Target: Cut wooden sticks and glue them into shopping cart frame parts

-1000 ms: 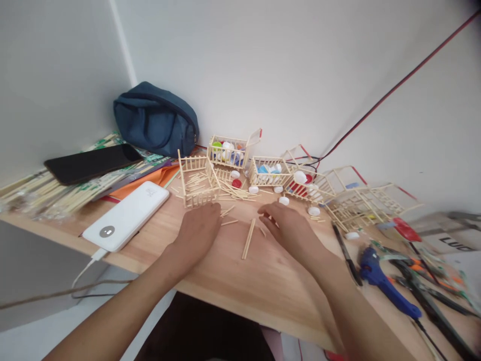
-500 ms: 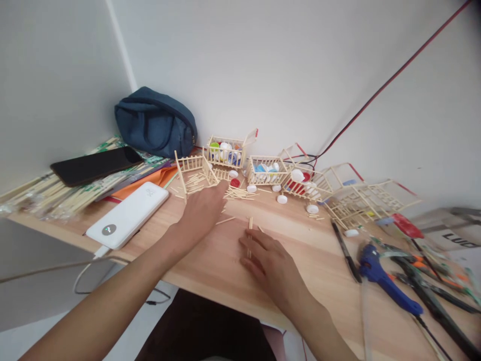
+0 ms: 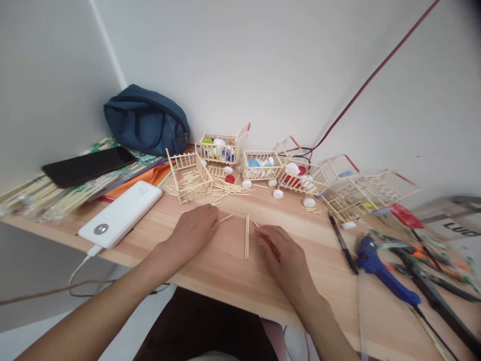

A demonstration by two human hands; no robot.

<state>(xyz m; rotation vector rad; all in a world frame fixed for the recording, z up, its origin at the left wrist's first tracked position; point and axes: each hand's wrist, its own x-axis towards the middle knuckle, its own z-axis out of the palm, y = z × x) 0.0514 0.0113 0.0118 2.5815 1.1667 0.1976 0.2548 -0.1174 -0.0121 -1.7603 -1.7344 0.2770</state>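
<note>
My left hand (image 3: 197, 226) rests low over the table, its fingers curled together and pointing down. Whatever they may pinch is hidden; a few short wooden sticks show by its fingertips, and a loose stick (image 3: 226, 218) lies just to its right. Two slim wooden sticks (image 3: 247, 236) lie side by side, lengthwise, between my hands. Right of this pair is my right hand (image 3: 283, 253), loosely bent, with thumb and forefinger apart and no held thing visible. Its forefinger is at the end of a short stick (image 3: 256, 224). Beyond my left hand stands an open stick frame (image 3: 190, 178).
Small stick-built carts (image 3: 262, 165) with bottle-cap wheels line the wall. A pile of cut sticks (image 3: 229, 187) lies before them. At left are a power bank (image 3: 120, 213), phone (image 3: 88, 165) and blue bag (image 3: 148, 120); at right, a marker (image 3: 342, 244) and glue gun (image 3: 387, 276).
My right hand has come off the stick pair and moved right, leaving the sticks on the table. My left hand has drawn back toward me from the stick pile. The view has shifted slightly.
</note>
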